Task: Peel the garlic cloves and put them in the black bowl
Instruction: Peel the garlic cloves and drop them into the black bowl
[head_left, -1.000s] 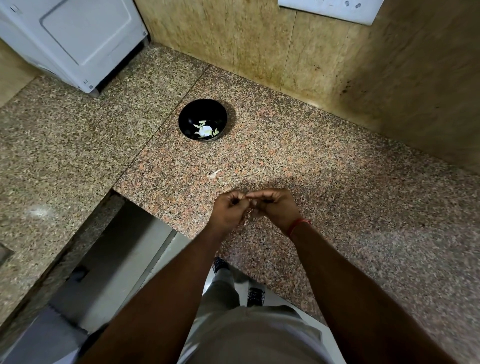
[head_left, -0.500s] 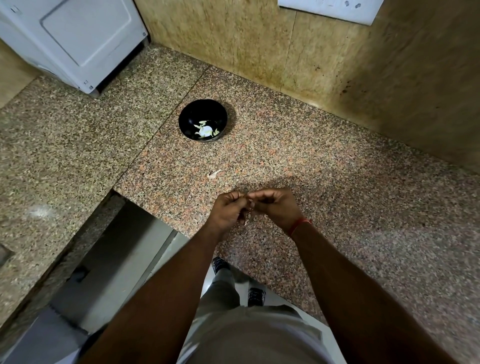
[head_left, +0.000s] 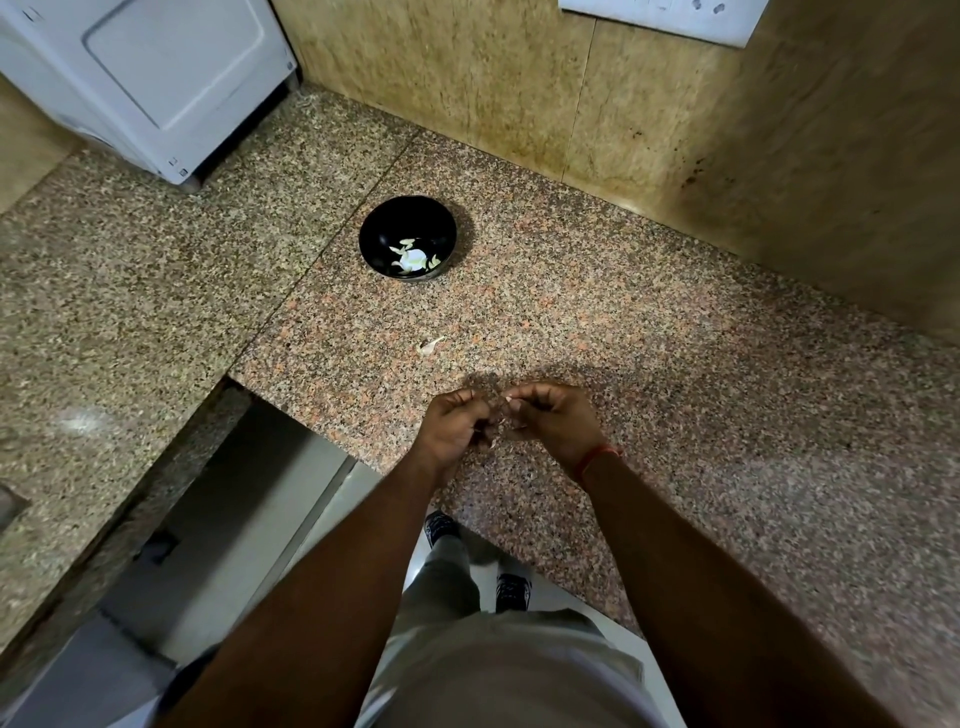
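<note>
My left hand (head_left: 454, 428) and my right hand (head_left: 553, 423) meet fingertip to fingertip above the granite counter's near edge. Both pinch a small garlic clove (head_left: 500, 415) between them; it is mostly hidden by the fingers. The black bowl (head_left: 382, 231) stands farther back on the counter and holds several pale garlic pieces (head_left: 413, 257). A single unpeeled clove (head_left: 429, 346) lies on the counter between the bowl and my hands.
The speckled granite counter (head_left: 675, 364) wraps round a corner, with a step down at the left front. A white appliance (head_left: 156, 78) stands at the back left. A tiled wall (head_left: 675, 119) closes off the back, with a white switch plate (head_left: 660, 15) at the top.
My hands have stayed in one spot over the counter edge; the fingers have shifted slightly round the clove. The bowl and the loose clove have not moved.
</note>
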